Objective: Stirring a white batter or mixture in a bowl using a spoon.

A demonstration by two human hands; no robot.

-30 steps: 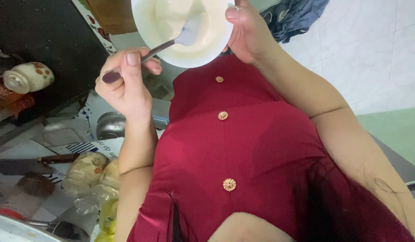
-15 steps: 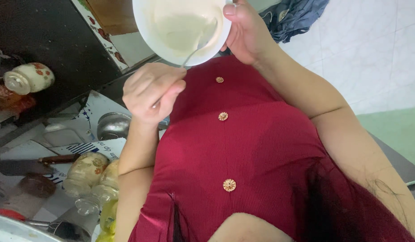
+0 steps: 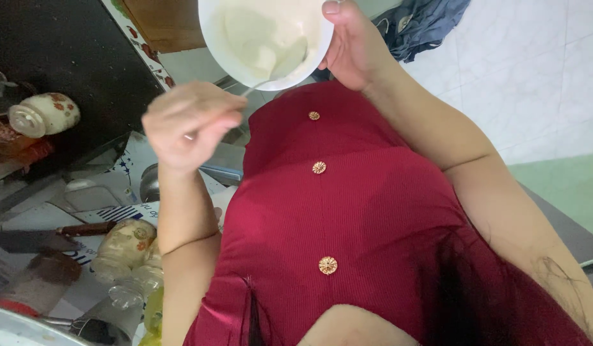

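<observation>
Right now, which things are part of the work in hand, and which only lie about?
In use:
white bowl of pale mixture, in the right hand
spoon, in the left hand

Lying about:
flowered jar
knife
blue cloth

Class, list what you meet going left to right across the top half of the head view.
Flowered jar → left hand, gripping the spoon → white bowl → right hand, holding the bowl's rim → blue cloth on the floor.
</observation>
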